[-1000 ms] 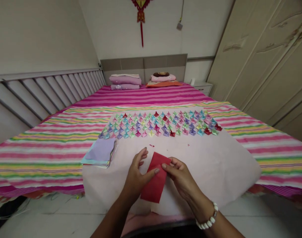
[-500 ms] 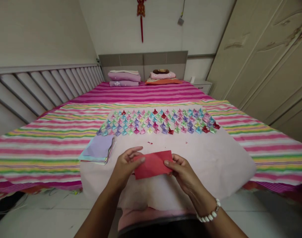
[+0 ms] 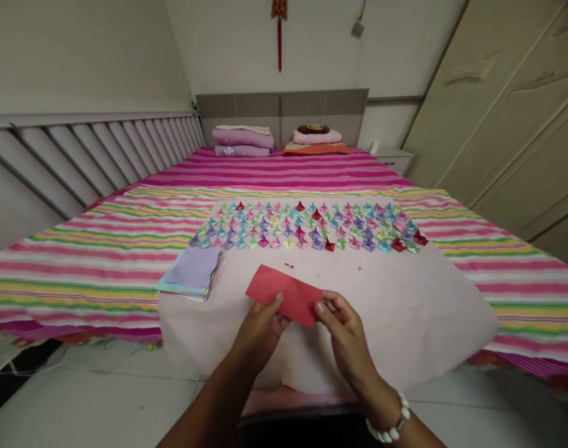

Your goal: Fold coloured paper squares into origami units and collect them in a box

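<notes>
The left hand and right hand pinch a half-folded red paper over the pale cloth, apparently early in its folding, with rows of finished folded pieces beyond and a stack of flat sheets unused.

The folded paper sits between left hand and right hand, over the cloth at the near edge of the bed. The paper stack lies to its left, rows of folded pieces behind it, pillows far behind.

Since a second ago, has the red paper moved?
Yes. The red paper has turned crosswise and shifted away from the person, now level with the paper stack.
</notes>
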A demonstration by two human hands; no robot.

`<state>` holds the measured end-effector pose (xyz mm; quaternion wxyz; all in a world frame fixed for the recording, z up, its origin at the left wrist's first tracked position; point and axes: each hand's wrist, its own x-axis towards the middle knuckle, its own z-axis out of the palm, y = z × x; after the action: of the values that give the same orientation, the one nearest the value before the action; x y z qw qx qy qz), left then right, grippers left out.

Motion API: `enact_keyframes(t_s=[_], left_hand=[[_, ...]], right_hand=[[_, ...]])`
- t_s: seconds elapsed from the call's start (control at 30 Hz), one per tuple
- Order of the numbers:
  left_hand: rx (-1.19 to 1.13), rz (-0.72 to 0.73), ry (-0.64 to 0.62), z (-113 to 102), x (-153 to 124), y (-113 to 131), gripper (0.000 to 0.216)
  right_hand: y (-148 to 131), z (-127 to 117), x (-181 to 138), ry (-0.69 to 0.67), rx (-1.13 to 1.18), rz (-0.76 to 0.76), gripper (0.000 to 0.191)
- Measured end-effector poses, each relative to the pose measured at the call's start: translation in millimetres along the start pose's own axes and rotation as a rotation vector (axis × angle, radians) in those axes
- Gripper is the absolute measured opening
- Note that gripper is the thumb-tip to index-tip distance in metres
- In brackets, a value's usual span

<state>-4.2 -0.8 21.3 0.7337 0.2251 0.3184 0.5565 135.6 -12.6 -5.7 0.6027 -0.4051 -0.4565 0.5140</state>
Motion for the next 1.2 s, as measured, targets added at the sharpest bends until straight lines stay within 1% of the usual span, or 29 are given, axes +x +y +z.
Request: enact_keyframes(t_s=[0.1,0.17,0.23,0.33,0.47,0.53,0.6,0.7,0.83,0.93,1.0,1.13,1.2], left_hand=[[0.026,0.009,0.039,-1.9,-1.7,11.6,0.033],[0.041,0.007,0.024,-3.7,-3.0,15.3,0.03],[0.055,-0.009,-0.011,-4.3,-4.5,16.6,0.027],[0.089,-0.039,-0.07,-3.7,-6.4,16.2,0.026],[0.148,-0.06,-0.08,-3.1,-9.3,16.2,0.021],[0.165,-0.058,-0.086,-3.3,-10.9,17.3,0.019],[0.164,-0.063,-0.102,-4.2,-12.1,18.0,0.019],[0.163,-0.084,-0.105,-7.1,-12.3,16.4,0.023],[0.195,-0.114,-0.088,-12.0,-9.9,10.6,0.021],[0.25,-0.138,-0.102,-14.1,-9.3,8.4,0.024],[0.31,-0.13,-0.113,-14.4,-10.2,8.6,0.028],[0.469,-0.054,-0.144,-14.5,-12.2,8.8,0.025],[0.527,-0.003,-0.107,-15.6,-11.3,7.5,0.021]], right_hand=[[-5.1,-14.2,-2.8,-0.013,-0.305,-0.27,0.04],[-8.0,-20.8,-3.5,-0.081,-0.545,-0.468,0.049],[-9.7,-23.6,-2.9,-0.149,-0.733,-0.619,0.051],[-10.0,-23.7,0.8,-0.2,-0.851,-0.729,0.045],[-8.8,-23.1,6.6,-0.243,-0.865,-0.771,0.035],[-8.4,-22.8,7.3,-0.268,-0.842,-0.742,0.03],[-8.4,-21.7,6.6,-0.285,-0.781,-0.663,0.025],[-9.3,-18.4,5.5,-0.28,-0.62,-0.481,0.017],[-11.6,-13.2,7.6,-0.218,-0.367,-0.254,0.01],[-12.4,-10.3,10.1,-0.182,-0.248,-0.104,0.014],[-11.6,-8.8,10.7,-0.166,-0.203,-0.017,0.018],[-6.5,-5.4,8.6,-0.087,-0.176,0.107,0.021],[-4.2,-3.0,6.9,-0.053,-0.116,0.156,0.022]])
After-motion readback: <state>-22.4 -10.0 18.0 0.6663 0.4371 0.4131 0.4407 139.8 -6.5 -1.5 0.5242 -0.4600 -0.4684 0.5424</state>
